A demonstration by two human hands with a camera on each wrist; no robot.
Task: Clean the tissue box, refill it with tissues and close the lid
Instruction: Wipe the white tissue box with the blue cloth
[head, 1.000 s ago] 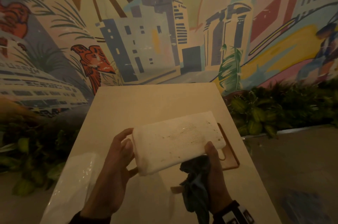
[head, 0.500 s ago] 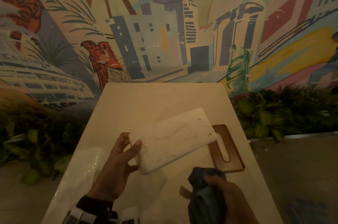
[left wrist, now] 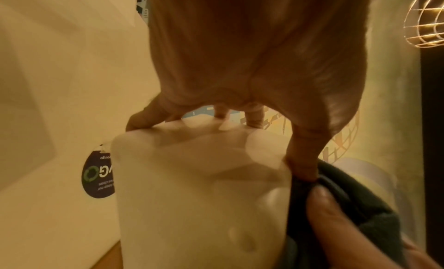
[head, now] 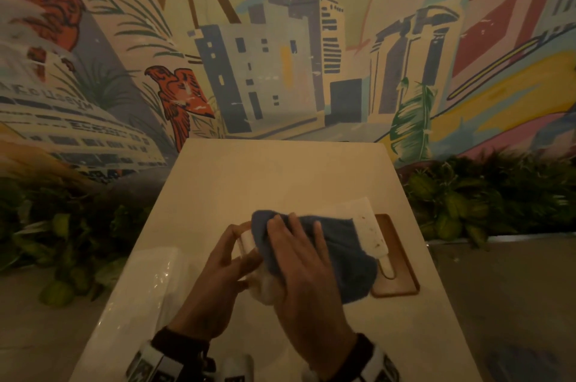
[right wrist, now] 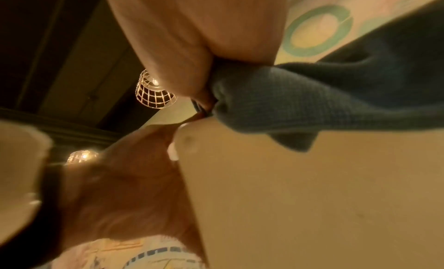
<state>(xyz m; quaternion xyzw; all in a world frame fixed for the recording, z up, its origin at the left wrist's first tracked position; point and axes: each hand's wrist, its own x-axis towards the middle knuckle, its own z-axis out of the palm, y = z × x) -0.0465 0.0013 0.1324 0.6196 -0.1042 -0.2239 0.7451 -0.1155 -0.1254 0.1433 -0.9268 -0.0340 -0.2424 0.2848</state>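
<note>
I hold the white tissue box (head: 371, 226) above the table, its surface speckled with stains at the right end. My left hand (head: 240, 252) grips its left end, fingers curled over the far edge (left wrist: 149, 119). My right hand (head: 296, 232) lies on top of the box with a dark blue cloth (head: 346, 247) under its spread fingers. Its thumb (left wrist: 324, 206) pinches the cloth (left wrist: 341, 193) against the box's side. The cloth covers most of the box's top. The wooden lid (head: 402, 269), with a slot in it, lies flat on the table under the box's right end.
A clear plastic pack of tissues (head: 146, 291) lies at the table's (head: 280, 173) left front edge. Leafy plants (head: 486, 201) line both sides of the table below a painted mural wall. Wire lamps (right wrist: 153, 94) hang overhead.
My right hand brought the cloth up from below the box and spread it over the top. The box has turned flatter and moved right, still held by my left hand.
</note>
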